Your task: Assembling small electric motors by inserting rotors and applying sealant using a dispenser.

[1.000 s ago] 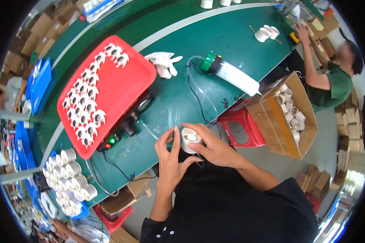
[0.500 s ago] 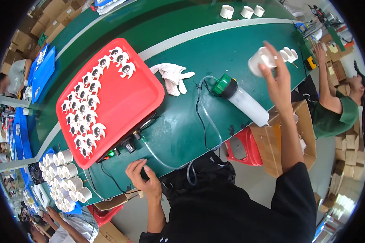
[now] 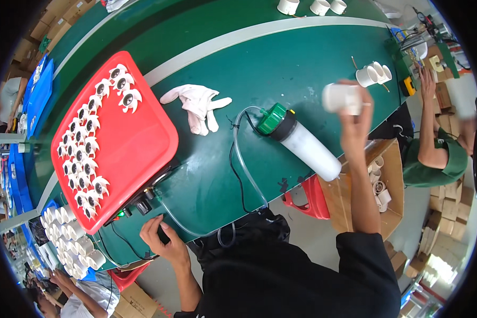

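Observation:
My right hand (image 3: 356, 127) is raised above the right part of the green table, its fingers round a short white plastic cylinder (image 3: 338, 97), slightly blurred. At the table's front edge is my left hand (image 3: 166, 243), its thumb and fingers apart and nothing in it. The nearest thing to it is the black device with knobs (image 3: 141, 204) under a red tray (image 3: 135, 159). White bladed impellers (image 3: 84, 151) with dark centres stand in rows on that tray. Below my right hand lies a clouded canister (image 3: 310, 151) with a green cap (image 3: 272, 117).
A white glove (image 3: 196, 106) lies beside the tray. White cylinders (image 3: 367, 76) stand at the right, with several more (image 3: 73, 233) at lower left. A clear hose (image 3: 240, 153) crosses the table. An open carton (image 3: 338, 204) and red stool (image 3: 311, 197) stand by the edge. Co-workers sit nearby.
The view has shifted, so the table's things appear further left. My right hand still holds the cylinder, now turned more onto its side. In the carton, more white cylinders show.

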The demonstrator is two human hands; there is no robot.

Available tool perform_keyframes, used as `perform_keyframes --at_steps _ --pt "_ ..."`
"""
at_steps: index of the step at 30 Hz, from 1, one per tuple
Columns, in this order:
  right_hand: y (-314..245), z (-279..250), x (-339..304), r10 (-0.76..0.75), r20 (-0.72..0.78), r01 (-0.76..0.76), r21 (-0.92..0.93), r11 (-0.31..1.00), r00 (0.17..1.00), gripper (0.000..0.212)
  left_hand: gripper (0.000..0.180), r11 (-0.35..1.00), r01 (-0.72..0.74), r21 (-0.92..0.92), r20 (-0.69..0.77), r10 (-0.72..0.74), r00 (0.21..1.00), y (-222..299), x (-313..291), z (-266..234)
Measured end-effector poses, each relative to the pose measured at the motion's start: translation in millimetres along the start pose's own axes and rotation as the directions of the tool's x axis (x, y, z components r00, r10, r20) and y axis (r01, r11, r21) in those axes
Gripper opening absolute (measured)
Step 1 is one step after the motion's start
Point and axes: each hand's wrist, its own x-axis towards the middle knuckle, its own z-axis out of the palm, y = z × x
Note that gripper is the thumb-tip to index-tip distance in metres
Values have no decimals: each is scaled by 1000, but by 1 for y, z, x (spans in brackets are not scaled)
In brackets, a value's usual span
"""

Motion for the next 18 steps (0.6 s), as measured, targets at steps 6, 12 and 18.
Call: perform_keyframes --at_steps 6,12,18 --pt "-1 -7 -1 72 74 -81 120 990 995 52 12 998 -27 54 29 25 999 -4 -3 -4" --pt "-3 -5 -10 124 79 -130 81 988 989 58 12 997 -43 57 24 42 999 1 1 -3" --pt "10 -11 -9 165 383 70 -530 845 909 62 13 999 -37 31 20 36 999 3 4 4"
